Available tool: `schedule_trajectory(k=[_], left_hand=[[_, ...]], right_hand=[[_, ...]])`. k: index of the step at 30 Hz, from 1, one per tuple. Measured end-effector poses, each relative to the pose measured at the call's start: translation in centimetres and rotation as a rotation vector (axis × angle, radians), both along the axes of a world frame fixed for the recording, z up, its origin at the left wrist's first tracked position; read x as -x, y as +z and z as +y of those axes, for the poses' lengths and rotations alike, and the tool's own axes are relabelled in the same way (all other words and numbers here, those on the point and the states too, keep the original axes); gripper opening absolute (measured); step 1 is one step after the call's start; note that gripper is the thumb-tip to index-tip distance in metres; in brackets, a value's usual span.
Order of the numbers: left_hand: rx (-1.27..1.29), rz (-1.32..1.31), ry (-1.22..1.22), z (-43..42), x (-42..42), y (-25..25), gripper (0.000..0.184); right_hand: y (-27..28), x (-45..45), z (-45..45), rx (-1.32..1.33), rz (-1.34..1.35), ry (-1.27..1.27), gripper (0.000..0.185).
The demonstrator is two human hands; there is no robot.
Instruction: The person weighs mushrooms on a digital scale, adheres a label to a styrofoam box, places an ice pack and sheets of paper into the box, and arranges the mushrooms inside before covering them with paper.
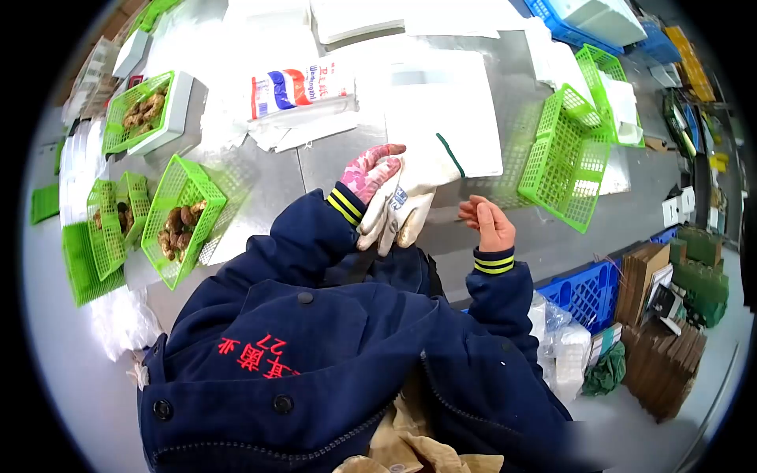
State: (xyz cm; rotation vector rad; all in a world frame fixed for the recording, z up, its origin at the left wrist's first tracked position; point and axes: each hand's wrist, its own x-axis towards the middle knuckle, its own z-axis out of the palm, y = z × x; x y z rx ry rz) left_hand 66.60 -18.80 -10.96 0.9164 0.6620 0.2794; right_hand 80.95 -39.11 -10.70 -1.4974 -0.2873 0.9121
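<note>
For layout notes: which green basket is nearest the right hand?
The nearer green basket of the pair at right; the far basket and left-side baskets sit farther from the right hand.

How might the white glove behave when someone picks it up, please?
The white glove would probably flop, as its cuff looks thin and soft. It seems light, since the left hand appears to hold it alone. It likely won't roll, its shape being flattish and uneven.
</note>
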Motion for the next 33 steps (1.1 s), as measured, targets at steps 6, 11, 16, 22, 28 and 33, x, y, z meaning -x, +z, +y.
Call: schedule_trajectory(k=[6, 11, 16, 22, 28, 33], left_hand=[[0.022, -0.09, -0.263, 0.5, -2.7, 0.7, 0.034], [-0.444, -0.11, -0.342, -0.5, -3.6, -0.1, 0.026], [-0.944, -0.482, -0.537, -1.6, -4.4, -0.3, 0.023], [-0.07, -0.094, -1.007, -2.5, -5.8, 1.2, 0.031], [0.063, 0.029, -1.192, -4.8, -8.9, 1.2, 0.025], [-0.087, -0.063, -1.21, -6.3, -10.0, 0.7, 0.017]], right_hand=[[0.5, -1.4, 2.4, 0.024, 0.121, -0.232, 0.035], [3.5, -0.5, 1.3, 0.046, -0.285, -0.244, 0.042], [4.0, 2.1, 0.5, 0.033, -0.777, -0.098, 0.032], [5.1, 4.0, -1.4, 0.246, -1.347, -0.112, 0.032], [4.1, 6.3, -2.4, 0.279, -1.337, -0.178, 0.031], [2.7, 8.7, -3.8, 0.717, -1.152, -0.069, 0.017]])
